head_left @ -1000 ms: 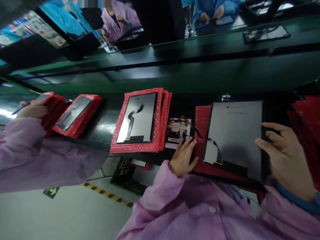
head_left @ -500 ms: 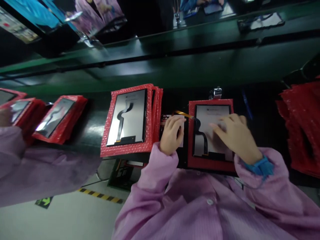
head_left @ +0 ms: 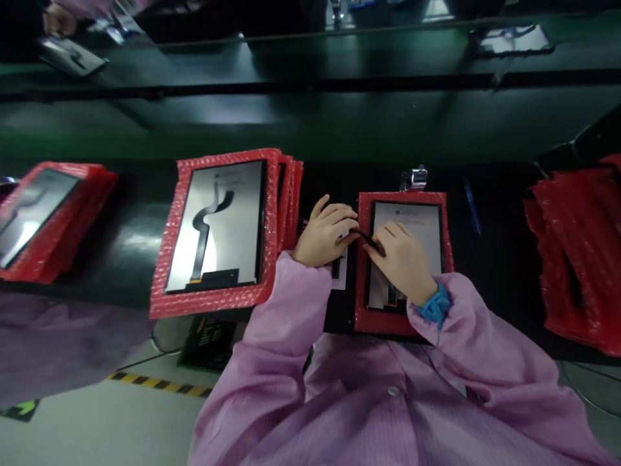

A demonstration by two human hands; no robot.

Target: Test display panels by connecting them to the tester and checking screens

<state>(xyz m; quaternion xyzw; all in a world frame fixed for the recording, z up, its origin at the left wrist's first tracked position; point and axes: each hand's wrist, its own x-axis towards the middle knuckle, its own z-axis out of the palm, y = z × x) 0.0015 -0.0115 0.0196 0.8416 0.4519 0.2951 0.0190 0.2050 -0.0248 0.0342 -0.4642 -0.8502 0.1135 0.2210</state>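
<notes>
A display panel (head_left: 431, 239) with a dark flex cable lies on a red bubble-wrap sheet (head_left: 365, 320) in front of me. My left hand (head_left: 326, 233) is at the sheet's left edge, thumb and fingers pinched on one end of a thin dark cable (head_left: 365, 235). Over the panel, my right hand (head_left: 402, 259) pinches the cable's other end near the panel's left side; a blue band circles that wrist. Beneath my left hand a white card (head_left: 339, 275) is partly covered. A metal clicker (head_left: 415, 178) sits just beyond the sheet.
Left of my hands is a stack of red bubble wrap (head_left: 165, 285) with a panel (head_left: 242, 220) on top; another stack (head_left: 53, 252) is farther left. Red sheets (head_left: 577, 259) are piled at right, past a blue pen (head_left: 472, 207). A person's hand (head_left: 61, 21) shows at upper left.
My right hand has moved left from over the panel and now pinches the cable. My left hand has turned toward it. The view has shifted, and the neighbour's hand at far left has left the frame.
</notes>
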